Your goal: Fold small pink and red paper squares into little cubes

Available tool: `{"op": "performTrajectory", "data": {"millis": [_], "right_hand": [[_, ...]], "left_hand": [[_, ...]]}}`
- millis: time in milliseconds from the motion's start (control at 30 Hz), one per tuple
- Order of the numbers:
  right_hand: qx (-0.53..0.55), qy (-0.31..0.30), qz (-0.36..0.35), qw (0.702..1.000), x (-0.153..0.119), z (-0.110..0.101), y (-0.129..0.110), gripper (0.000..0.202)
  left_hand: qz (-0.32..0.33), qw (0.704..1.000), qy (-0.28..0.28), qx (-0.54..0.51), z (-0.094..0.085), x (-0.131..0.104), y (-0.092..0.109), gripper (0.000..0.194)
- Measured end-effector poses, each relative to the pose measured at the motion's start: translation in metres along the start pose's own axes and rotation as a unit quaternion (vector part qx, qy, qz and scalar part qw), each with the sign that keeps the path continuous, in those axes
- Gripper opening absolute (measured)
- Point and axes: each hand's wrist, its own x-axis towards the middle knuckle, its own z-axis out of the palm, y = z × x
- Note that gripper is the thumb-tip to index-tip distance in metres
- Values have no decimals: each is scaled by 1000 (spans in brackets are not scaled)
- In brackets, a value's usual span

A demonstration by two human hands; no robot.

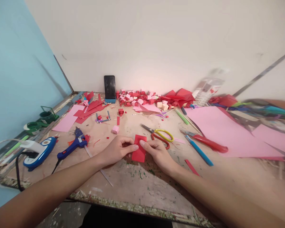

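littered tabletop (156, 193), red paper (139, 156) pinched, between left grip (118, 148) and right grip (158, 153)

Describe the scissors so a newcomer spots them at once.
On the table, the left hand and right hand hold a red paper piece. Just beyond the right hand lie the scissors. One yellow and one red handle loop set them apart from the red cutter to their right.

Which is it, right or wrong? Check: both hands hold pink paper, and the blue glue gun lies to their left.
Wrong colour: the head view shows the left hand and right hand holding red paper, not pink. The blue glue gun does lie to their left.
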Motion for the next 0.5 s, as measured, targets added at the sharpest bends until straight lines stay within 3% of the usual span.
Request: {"op": "performTrajectory", "data": {"millis": [500], "right_hand": [[15,29,0,999,-1,-1,3,55]], "left_hand": [[-4,1000,-31,4,1,-1,8,26]]}}
